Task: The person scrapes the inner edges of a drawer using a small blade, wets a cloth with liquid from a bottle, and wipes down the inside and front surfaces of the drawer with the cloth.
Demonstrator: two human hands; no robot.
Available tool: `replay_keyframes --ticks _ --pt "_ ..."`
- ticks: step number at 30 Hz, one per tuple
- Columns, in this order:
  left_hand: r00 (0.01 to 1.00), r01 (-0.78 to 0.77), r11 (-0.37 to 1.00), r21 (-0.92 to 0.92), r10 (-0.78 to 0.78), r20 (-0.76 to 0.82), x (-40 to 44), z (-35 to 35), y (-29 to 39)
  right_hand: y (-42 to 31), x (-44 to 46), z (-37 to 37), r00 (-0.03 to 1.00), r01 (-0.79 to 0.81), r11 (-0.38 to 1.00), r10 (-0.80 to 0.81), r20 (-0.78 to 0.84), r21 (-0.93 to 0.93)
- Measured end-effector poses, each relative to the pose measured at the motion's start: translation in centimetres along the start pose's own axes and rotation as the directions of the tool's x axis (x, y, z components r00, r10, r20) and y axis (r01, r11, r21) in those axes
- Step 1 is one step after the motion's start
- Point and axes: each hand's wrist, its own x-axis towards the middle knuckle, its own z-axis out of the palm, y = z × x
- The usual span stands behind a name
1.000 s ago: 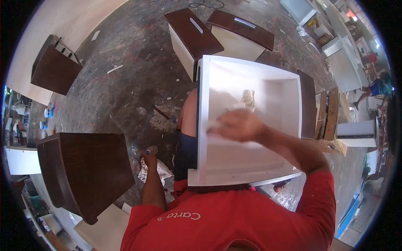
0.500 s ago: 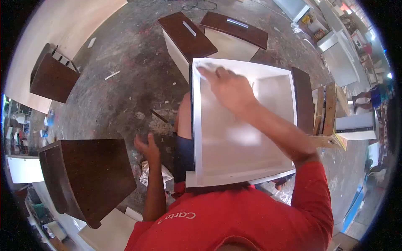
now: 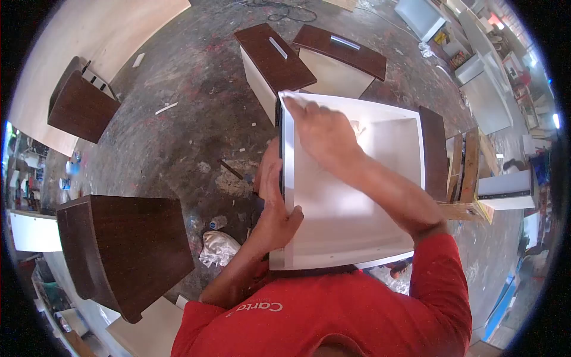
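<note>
A white open drawer box (image 3: 357, 226) rests on the lap, with a dark brown front panel (image 3: 433, 154) on its right side. My right hand (image 3: 326, 132) reaches across the box to its far left corner, its fingers pressing a small white cloth (image 3: 289, 97) against the rim. Against the left side wall, my left hand (image 3: 276, 214) lies with fingers stretched along the outside and the thumb over the rim. Inside the box, a small beige item (image 3: 357, 126) is partly hidden behind my right hand.
Two brown-fronted drawers (image 3: 276, 56) (image 3: 342, 50) stand ahead on the floor. A large brown drawer (image 3: 137, 250) is at left, a smaller one (image 3: 84, 110) beyond. A bottle (image 3: 218, 222) and crumpled cloth (image 3: 219, 248) lie left of the lap; a wooden crate (image 3: 468, 172) stands right.
My left hand has moved from beside the bottle up to the box's left side. My right hand has moved from over the box's interior to the far left corner.
</note>
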Motion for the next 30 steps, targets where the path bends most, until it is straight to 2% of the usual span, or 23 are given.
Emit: replay_keyframes --ticks 3,9,15,18,21,24,27,30 --pt "0.999 0.033 0.996 -0.083 -0.033 -0.002 -0.4 0.1 0.0 -0.7 -1.3 -1.5 0.996 0.008 0.999 -0.011 0.091 0.035" --pt "0.999 -0.016 0.999 0.034 0.015 0.029 -0.1 0.1 0.3 -0.2 0.7 0.0 1.000 -0.025 1.000 0.025 0.012 0.008" --pt "0.999 -0.042 0.999 -0.007 0.042 0.018 -0.5 0.0 0.2 -0.6 -0.7 -0.6 0.999 -0.011 0.998 0.008 0.051 0.059" --pt "0.996 0.081 0.980 -0.179 -0.073 0.048 -0.9 0.5 0.3 0.1 0.9 0.6 0.999 -0.031 0.997 0.029 0.017 0.065" --pt "0.998 0.028 0.998 -0.053 -0.026 0.052 -0.4 0.1 1.4 -0.9 -0.6 -0.9 0.997 -0.027 0.996 0.020 0.074 0.084" --pt "0.999 -0.018 0.995 -0.102 0.022 0.044 -0.5 0.0 1.0 -1.2 -1.2 -1.2 0.995 -0.033 0.990 0.019 0.101 0.136" --pt "0.994 0.094 0.975 -0.202 -0.081 0.069 -0.3 0.3 1.0 0.1 0.3 0.6 0.998 -0.056 0.993 0.053 0.030 0.100" --pt "0.999 0.015 0.989 -0.148 -0.007 0.054 -0.1 0.6 0.1 0.4 -0.2 0.2 0.992 -0.110 0.993 0.106 0.069 0.047"
